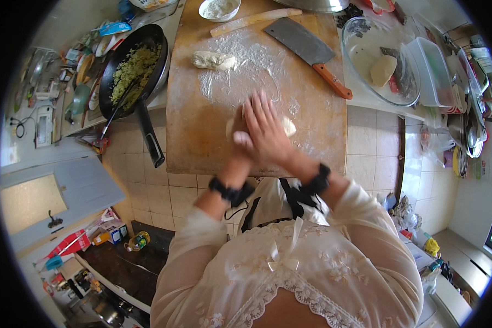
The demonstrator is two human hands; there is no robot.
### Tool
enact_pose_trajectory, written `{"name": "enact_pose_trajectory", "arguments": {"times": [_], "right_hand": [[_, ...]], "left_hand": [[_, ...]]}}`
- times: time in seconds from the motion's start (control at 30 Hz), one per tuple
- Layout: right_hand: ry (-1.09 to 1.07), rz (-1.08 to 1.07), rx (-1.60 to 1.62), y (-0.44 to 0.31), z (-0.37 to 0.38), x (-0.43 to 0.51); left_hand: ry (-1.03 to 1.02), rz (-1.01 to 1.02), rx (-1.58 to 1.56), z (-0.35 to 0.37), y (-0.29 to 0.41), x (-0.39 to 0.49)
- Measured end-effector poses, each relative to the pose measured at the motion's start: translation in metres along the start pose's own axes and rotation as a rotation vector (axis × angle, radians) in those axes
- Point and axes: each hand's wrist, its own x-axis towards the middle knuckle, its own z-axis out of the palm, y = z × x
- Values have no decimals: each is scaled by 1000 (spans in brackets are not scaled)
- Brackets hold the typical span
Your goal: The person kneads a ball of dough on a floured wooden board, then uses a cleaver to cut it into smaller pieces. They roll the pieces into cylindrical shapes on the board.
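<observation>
A roll of pale dough [288,126] lies on the floured wooden board [201,139], and its middle is hidden under my hands. My right hand [266,127] is flat, fingers stretched forward, and overlaps my left hand [242,141]. The left hand is blurred and largely covered; its thumb shows, but its fingers do not. Farther up the board rests a second dough piece [214,60] beside scattered flour. A cleaver [299,43] with an orange-brown wooden handle lies to its right. Behind them is a floury rolling pin [256,21].
At the left stands a black frying pan [156,82] holding chopped yellow-green food and a utensil; its handle juts toward me. A glass bowl [354,53] with dough sits right of the board, beside a clear plastic container [430,74]. A flour bowl [219,10] stands at the back.
</observation>
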Motion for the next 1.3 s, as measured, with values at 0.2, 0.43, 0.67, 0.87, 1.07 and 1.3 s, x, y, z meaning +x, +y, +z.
{"name": "enact_pose_trajectory", "arguments": {"times": [0.2, 0.43, 0.67, 0.87, 1.07, 1.3], "right_hand": [[-79, 170, 155, -20, -5, -25], [183, 66, 58, 8, 7, 21], [-81, 166, 109, -32, -7, -37], [277, 270, -1, 30, 15, 56], [-56, 154, 101, -38, -4, -46], [294, 343, -98, 22, 24, 48]], "left_hand": [[-34, -37, -70, -7, 11, -34], [98, 101, -82, 1, -14, 16], [-67, 47, -55, -8, 12, -53], [130, 40, 148, 15, -23, 58], [-89, 25, -295, 4, -3, -50], [140, -4, -51, 16, -31, 52]]}}
